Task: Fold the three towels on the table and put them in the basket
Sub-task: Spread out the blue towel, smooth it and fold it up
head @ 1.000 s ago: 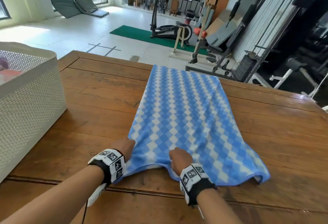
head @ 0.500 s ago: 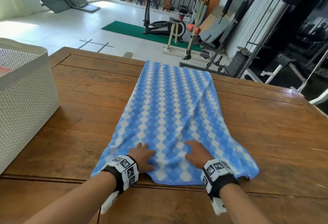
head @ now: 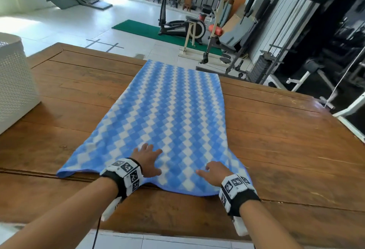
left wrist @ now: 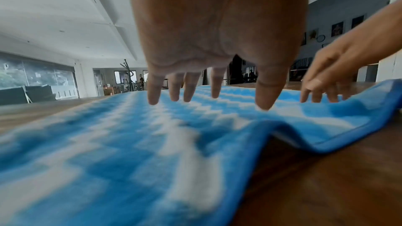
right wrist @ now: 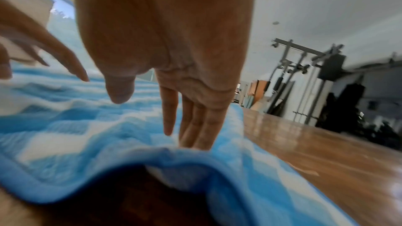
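Note:
A blue and white checked towel [head: 166, 114] lies spread lengthwise on the wooden table [head: 286, 140], its far end at the table's far edge. My left hand [head: 147, 159] rests flat on the towel's near end with fingers spread and straight [left wrist: 208, 92]. My right hand [head: 214, 171] also lies open on the near end, to the right, fingers straight and touching the cloth [right wrist: 189, 126]. The near hem of the towel [left wrist: 304, 137] bulges up in a wave between the hands. The white perforated basket [head: 13, 90] stands at the table's left edge.
Bare wood lies on both sides of the towel. Beyond the table's far edge are gym machines [head: 276, 31], an exercise bike [head: 181, 27] on a green mat and a white tiled floor. The table's near edge [head: 158, 229] is just under my wrists.
Both hands let go of the towel's near edge, which they had gripped a second ago, and now lie flat on it. They have slid slightly forward and apart over the cloth.

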Available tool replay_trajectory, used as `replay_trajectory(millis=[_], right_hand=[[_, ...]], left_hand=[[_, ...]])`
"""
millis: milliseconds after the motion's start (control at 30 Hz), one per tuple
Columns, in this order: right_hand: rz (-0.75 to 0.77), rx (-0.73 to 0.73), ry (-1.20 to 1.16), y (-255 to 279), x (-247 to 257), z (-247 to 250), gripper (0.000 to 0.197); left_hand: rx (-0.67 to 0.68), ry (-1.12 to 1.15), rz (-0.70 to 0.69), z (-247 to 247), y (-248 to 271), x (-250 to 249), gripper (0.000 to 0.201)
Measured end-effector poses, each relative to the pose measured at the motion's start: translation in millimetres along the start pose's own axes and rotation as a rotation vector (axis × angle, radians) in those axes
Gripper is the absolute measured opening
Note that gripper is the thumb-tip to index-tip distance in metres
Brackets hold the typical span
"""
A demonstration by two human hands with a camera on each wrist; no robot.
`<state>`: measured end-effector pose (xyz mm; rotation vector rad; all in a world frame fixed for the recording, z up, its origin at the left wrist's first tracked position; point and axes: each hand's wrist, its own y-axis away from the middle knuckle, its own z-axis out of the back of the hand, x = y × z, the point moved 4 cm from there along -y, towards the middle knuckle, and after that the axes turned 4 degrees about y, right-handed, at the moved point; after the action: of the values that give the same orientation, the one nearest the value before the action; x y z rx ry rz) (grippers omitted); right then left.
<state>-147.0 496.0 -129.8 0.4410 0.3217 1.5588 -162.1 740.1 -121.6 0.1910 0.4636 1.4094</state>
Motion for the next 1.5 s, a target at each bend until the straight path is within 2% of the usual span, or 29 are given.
replay_trajectory(millis=[67, 133, 167, 267, 467, 633, 700, 800, 900, 967, 1000, 1100, 1200, 1267, 1333, 1433, 1500], right_hand=[[0.011, -0.122, -0.105, 0, -24, 11, 0.042], [-0.017, -0.258, -0.056, 0, -53, 21, 0.035], [-0.037, -0.251, -0.024, 1, -67, 20, 0.034], [-0.067, -0.111, 0.075, 6, -99, -4, 0.041], [-0.024, -0.162, 0.303, 22, -102, -12, 0.03], [-0.068, -0.1, 0.328, 39, -115, -15, 0.03], [-0.063, -0.094, 0.302, 45, -119, -14, 0.028], [-0.049, -0.11, 0.303, 46, -114, -4, 0.028], [0.004, -0.076, 0.235, 44, -105, -10, 0.044], [0.051, -0.024, 0.225, 44, -98, -20, 0.04], [0.065, -0.044, 0.251, 45, -96, -21, 0.037], [0.034, -0.119, 0.326, 44, -97, -13, 0.033], [-0.029, -0.101, 0.344, 43, -97, -6, 0.032], [-0.052, -0.09, 0.363, 42, -86, -3, 0.036], [-0.001, -0.124, 0.353, 38, -67, -3, 0.041], [0.189, -0.062, 0.168, 33, -34, -18, 0.059], [0.226, -0.029, 0.149, 33, -19, -29, 0.052]], left_hand=[[0.035, 0.098, -0.013, -16, -2, -29, 0.072], [0.09, 0.116, 0.049, -34, -4, -46, 0.068], [0.112, 0.105, 0.087, -42, -4, -50, 0.069], [0.129, 0.044, 0.153, -55, 1, -57, 0.077], [0.132, 0.068, 0.191, -55, 6, -62, 0.079], [0.119, 0.031, 0.212, -54, 11, -69, 0.082], [0.087, -0.021, 0.185, -47, 17, -73, 0.074], [0.011, -0.065, 0.147, -34, 24, -75, 0.051], [-0.032, -0.02, 0.159, -35, 29, -66, 0.035], [-0.073, -0.047, 0.156, -40, 32, -61, 0.027], [-0.088, -0.088, 0.15, -43, 33, -60, 0.023], [-0.061, -0.203, 0.138, -47, 36, -60, 0.02], [0.014, -0.202, 0.111, -44, 36, -58, 0.01], [0.072, -0.16, 0.097, -43, 35, -55, 0.015], [0.07, -0.085, 0.084, -40, 32, -51, 0.021], [-0.074, -0.033, 0.132, -30, 28, -36, 0.031], [-0.117, -0.058, 0.193, -31, 26, -17, 0.047]])
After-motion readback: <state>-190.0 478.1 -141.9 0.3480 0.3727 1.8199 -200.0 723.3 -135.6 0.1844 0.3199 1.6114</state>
